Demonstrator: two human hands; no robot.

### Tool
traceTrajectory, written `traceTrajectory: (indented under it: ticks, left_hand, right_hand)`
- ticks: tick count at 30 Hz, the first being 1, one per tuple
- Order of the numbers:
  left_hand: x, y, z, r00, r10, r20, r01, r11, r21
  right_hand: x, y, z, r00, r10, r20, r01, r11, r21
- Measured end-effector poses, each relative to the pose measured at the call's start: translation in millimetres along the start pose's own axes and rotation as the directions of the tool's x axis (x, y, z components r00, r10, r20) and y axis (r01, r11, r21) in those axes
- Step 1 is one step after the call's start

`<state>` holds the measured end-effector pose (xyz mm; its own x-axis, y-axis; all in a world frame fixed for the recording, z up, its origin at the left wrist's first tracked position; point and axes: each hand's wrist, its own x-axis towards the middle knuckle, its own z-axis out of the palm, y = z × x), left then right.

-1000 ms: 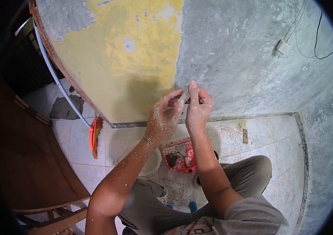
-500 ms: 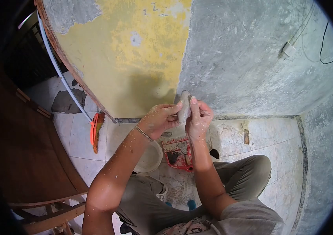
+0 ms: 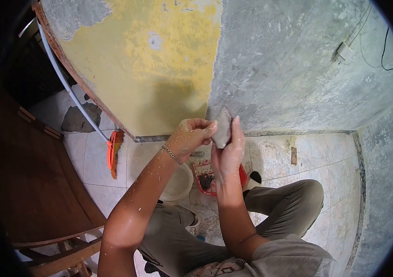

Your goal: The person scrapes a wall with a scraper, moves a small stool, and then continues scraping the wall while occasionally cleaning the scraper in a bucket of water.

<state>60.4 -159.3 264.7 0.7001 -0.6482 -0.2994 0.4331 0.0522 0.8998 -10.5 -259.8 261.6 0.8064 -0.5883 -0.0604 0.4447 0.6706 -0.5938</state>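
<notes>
A small grey piece (image 3: 223, 128), flat-looking and roughly diamond-shaped with dusty white patches, is held up in front of the wall between my hands. My left hand (image 3: 191, 137) pinches its left edge between thumb and fingers. Against its right side and lower end is my right hand (image 3: 229, 154), cupped around it with straighter fingers. What it is made of I cannot tell. Pale flakes cling to both forearms. Behind it the wall changes from worn yellow paint (image 3: 168, 60) to bare grey plaster (image 3: 270, 69).
On the tiled floor below stand a white bucket (image 3: 178, 187) and a red dustpan (image 3: 204, 175) with dark debris, partly hidden by my right arm. A broom (image 3: 114, 154) leans at the left wall edge. Brown wooden furniture (image 3: 39, 184) fills the left. A white plug (image 3: 344, 51) hangs at upper right.
The grey piece has turned to show a broader face. My right hand has shifted from pinching it to cupping it, with its forearm now covering more of the dustpan.
</notes>
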Motion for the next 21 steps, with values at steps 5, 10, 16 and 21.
traceTrajectory:
  ticks: [5,10,16,21]
  left_hand:
    - [-0.9,-13.3,-6.6,0.999,0.021,-0.044,-0.013,0.985,0.170]
    - [1.1,-28.2,-8.9,0.999,0.027,-0.044,-0.012,0.949,0.316]
    - [0.5,-47.9,-16.2,0.957,0.054,-0.284,0.169,0.693,0.701]
    - [-9.6,-44.9,-40.0,0.980,0.024,-0.195,0.151,0.543,0.826]
  right_hand:
    - [-5.8,5.4,-6.4,0.991,0.116,0.061,-0.107,0.985,-0.134]
    - [-13.7,21.7,-18.7,0.996,-0.086,0.014,0.087,0.969,-0.231]
    - [48.7,49.0,-95.9,0.787,-0.603,-0.131,0.369,0.629,-0.684]
    - [172.9,130.0,-226.3,0.407,-0.746,-0.527,-0.026,0.568,-0.823]
